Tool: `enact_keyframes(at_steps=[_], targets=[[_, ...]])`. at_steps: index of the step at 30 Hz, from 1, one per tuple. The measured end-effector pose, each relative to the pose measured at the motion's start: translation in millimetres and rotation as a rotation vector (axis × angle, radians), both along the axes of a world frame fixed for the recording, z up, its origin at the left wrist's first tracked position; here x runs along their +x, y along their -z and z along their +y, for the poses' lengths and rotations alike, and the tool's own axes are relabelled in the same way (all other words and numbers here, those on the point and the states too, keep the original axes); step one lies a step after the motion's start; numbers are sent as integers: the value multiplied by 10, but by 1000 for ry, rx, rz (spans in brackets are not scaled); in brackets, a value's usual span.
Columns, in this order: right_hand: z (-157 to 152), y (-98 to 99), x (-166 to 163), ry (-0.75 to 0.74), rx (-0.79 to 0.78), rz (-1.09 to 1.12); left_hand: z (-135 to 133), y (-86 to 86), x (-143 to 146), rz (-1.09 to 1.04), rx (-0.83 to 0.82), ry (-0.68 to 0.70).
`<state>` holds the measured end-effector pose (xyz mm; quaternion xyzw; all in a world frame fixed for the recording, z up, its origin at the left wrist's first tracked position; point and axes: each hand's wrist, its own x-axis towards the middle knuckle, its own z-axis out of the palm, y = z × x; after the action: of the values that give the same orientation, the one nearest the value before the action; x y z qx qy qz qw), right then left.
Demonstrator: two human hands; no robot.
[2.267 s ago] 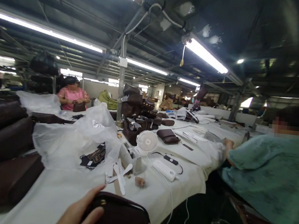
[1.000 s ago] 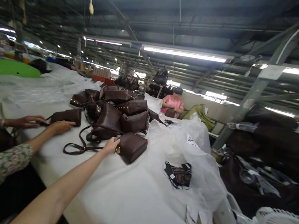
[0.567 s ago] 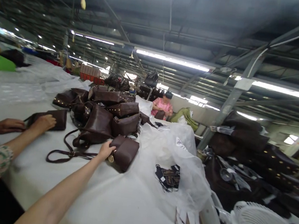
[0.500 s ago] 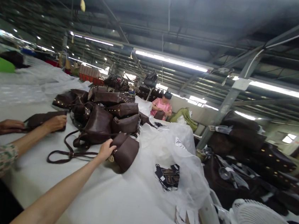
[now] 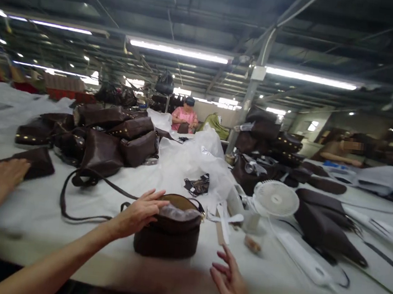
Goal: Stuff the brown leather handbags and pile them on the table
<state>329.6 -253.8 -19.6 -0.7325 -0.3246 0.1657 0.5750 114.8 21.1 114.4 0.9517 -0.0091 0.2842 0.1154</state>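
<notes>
A dark brown handbag [image 5: 167,240] stands upright near the table's front edge, its mouth gaping on a tan lining and crumpled clear plastic. My left hand [image 5: 142,210] is at the left of that mouth, fingers stretched out over the rim and not closed round it. To the right of the bag, my right hand [image 5: 231,279] is raised with fingers apart, holding nothing. The bag's long strap [image 5: 83,217] loops over the table to the left. Behind it lies a heap of similar brown bags [image 5: 101,148].
A co-worker's hand [image 5: 7,174] at far left rests on another brown bag [image 5: 38,163]. Black tags [image 5: 197,184] lie on white wrapping [image 5: 177,161]. At right are a white fan [image 5: 276,198], a power strip [image 5: 305,261] and more brown bags [image 5: 329,221]. Other people sit farther back.
The view has swung right. The handbag, gripped by my left hand earlier, now stands closer with its mouth open, and that hand's fingers are stretched out. My right hand has come into view.
</notes>
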Motion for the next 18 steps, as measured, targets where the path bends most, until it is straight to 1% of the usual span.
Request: enact_keyframes(at_steps=[2, 5, 8, 10, 13, 16, 18], targets=[[56, -124, -110, -62, 66, 23, -59, 82, 34, 54, 5, -17], [177, -321, -269, -135, 42, -22, -88, 116, 46, 43, 68, -71], [290, -382, -386, -205, 50, -92, -139, 132, 1, -25, 87, -140], [337, -359, -425, -157, 89, -125, -202, 174, -64, -78, 20, -176], [367, -371, -419, -11, 133, -190, -306, 286, -197, -201, -128, -281], [392, -520, -361, 62, 179, -320, -379, 455, -369, -341, -236, -471], [417, -642, -307, 65, 200, -390, -398, 606, -498, -345, -293, -562]])
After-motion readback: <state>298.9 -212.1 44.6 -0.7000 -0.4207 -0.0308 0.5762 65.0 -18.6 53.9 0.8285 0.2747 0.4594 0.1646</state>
